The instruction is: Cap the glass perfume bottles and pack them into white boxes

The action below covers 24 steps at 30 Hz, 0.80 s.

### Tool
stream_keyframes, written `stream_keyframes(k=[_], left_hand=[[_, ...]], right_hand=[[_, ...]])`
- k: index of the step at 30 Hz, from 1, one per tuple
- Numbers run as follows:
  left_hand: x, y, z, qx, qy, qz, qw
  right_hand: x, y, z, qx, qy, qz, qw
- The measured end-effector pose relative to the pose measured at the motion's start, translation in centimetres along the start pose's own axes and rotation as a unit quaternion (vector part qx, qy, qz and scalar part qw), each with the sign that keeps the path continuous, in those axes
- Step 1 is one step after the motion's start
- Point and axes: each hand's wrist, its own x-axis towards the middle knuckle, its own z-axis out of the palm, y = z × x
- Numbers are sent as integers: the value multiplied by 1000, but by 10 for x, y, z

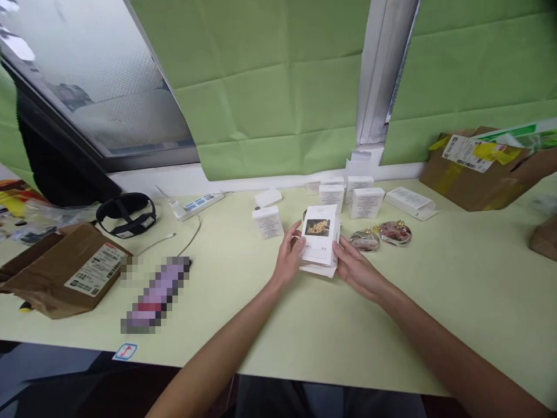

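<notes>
Both bare arms reach in from the bottom edge, forearms angling toward each other. The left hand (pixel 289 255) stands on edge, palm turned inward, its fingers (pixel 297 239) curled in a grip. The right hand (pixel 357 268) sits a touch lower, palm inward too, fingers stretched forward and pressing opposite the left. The wrists are straight, and the hands are near each other but not touching.

At the middle of the table (pixel 261 325) a carton (pixel 321 235) is found, with a small box (pixel 267 222) set to its left and two bottles (pixel 394 232) to its right, and a cluster of boxes (pixel 357 197) is ranged behind it — a paper bag (pixel 65 270) is laid far left, a parcel (pixel 474 174) far right at the rear
</notes>
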Motion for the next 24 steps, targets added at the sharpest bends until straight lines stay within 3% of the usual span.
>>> stream_keyframes(k=[4,7,10,14,18,24], left_hand=[[3,-9,-3,-110,-53,-110,986],[3,-15,-1,-140,-13,-128,982],[4,-15,0,-173,44,-128,976],[4,-9,0,-189,45,-142,971],[0,-3,1,-155,17,-105,982],[-6,-3,1,-55,-95,27,994]], right_hand=[[-1,-1,-6,-74,39,7,996],[-2,-5,-11,-178,72,-17,981],[-4,-10,-16,-249,17,-29,968],[-4,-9,-20,-316,-50,-21,947],[-2,-8,-21,-310,-31,-51,949],[-3,-12,-19,-278,5,-92,956]])
